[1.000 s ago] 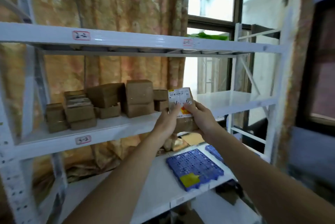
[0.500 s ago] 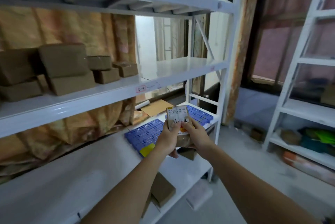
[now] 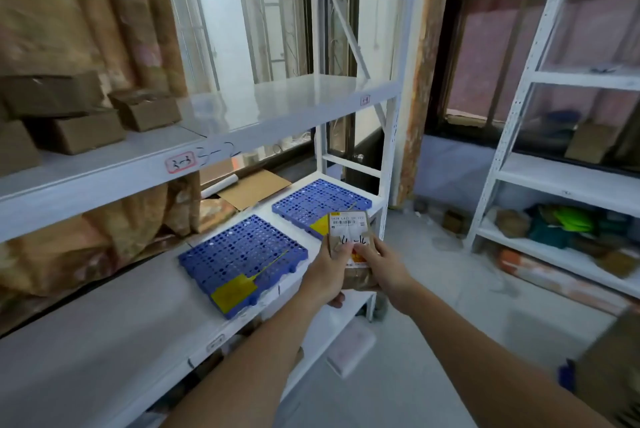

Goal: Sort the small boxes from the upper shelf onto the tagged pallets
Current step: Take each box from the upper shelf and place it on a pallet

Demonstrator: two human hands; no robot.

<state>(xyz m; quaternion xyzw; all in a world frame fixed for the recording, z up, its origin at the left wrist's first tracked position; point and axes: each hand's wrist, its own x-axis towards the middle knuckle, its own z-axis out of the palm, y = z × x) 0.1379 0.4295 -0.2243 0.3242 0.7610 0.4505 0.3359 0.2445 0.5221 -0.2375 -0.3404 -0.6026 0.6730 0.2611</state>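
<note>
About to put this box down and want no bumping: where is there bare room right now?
Both blue pallets are bare apart from their yellow tags: the near pallet and the far pallet. The lower shelf left of the near pallet is open too. Crowded: the upper shelf's left end, packed with brown boxes, and the flat cardboard behind the pallets.

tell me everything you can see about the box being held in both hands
The box is small, brown and looks like cardboard. A white printed label with a yellow strip on top and dark handwritten marks faces the camera; an orange patch shows lower down, and the print is too small to read. It is held roughly upright in the air, in front of the far pallet's near corner, resting on nothing. The left hand grips its left side, the right hand its right, thumbs on the label.
</note>
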